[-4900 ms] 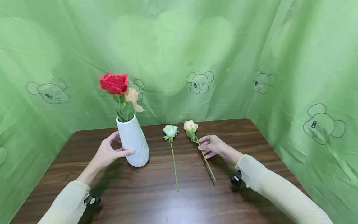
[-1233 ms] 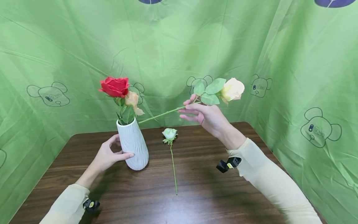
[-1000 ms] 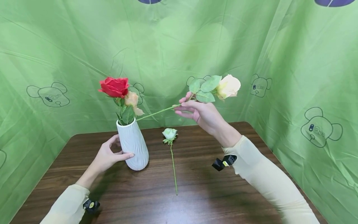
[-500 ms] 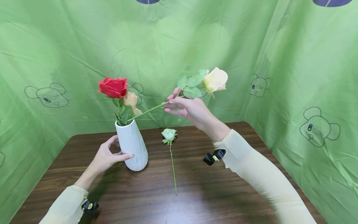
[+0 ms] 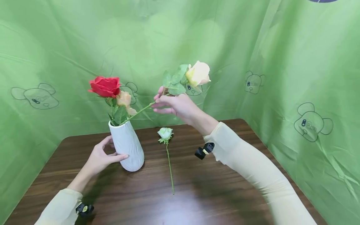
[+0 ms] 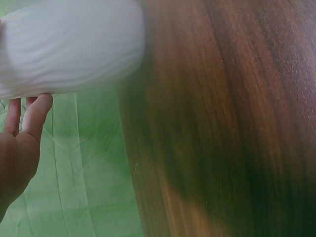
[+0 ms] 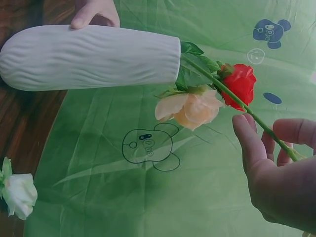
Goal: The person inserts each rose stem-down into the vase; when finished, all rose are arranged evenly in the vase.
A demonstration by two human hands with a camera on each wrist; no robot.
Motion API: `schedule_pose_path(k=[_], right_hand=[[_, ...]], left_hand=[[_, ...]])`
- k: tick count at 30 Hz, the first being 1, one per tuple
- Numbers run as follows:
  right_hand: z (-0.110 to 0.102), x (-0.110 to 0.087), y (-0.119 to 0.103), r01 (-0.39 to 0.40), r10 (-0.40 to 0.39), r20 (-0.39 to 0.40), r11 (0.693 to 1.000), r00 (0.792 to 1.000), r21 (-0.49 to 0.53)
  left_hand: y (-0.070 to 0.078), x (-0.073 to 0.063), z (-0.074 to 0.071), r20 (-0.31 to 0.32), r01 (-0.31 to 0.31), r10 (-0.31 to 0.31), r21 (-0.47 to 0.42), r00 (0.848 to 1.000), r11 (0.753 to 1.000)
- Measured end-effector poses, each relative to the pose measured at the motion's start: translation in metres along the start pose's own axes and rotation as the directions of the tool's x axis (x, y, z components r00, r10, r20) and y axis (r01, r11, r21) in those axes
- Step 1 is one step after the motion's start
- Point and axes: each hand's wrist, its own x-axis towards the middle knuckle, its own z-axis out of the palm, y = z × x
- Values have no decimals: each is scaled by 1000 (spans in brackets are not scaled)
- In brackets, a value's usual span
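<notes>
My left hand [image 5: 101, 157] grips the side of a white ribbed vase [image 5: 128, 148] that stands on the table, thumb across its front. In the vase are a red rose [image 5: 105, 87] and a peach rose [image 5: 123, 98] with green leaves. My right hand [image 5: 180, 104] pinches the stem of a cream rose [image 5: 198, 73] held slantwise, bloom up to the right. Its lower stem end [image 7: 185, 59] is inside the vase mouth, as the right wrist view shows. The left wrist view catches the vase's lower part and my left fingers [image 6: 37, 116].
A pale green-white rose [image 5: 165, 133] lies on the dark wooden table [image 5: 213, 187], its stem toward the near edge, right of the vase. Green curtains [image 5: 168, 37] with bear drawings hang behind and beside the table.
My right hand picked the cream rose off the table, raised it and moved it left. Its stem end has gone from beside the vase rim into the mouth. My left hand keeps its hold.
</notes>
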Motion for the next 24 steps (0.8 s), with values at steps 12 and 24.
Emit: schedule_pose_path(k=[12,24], right_hand=[[-1,11,-10,-54,56,26,996,998,-70],[17,17,7,-13,16,-41,998,999,55]], left_hand=[[-3,10,13,19,-18,19,-82,1000,997],[2,4,5,14,-22,23,-60,1000,998]])
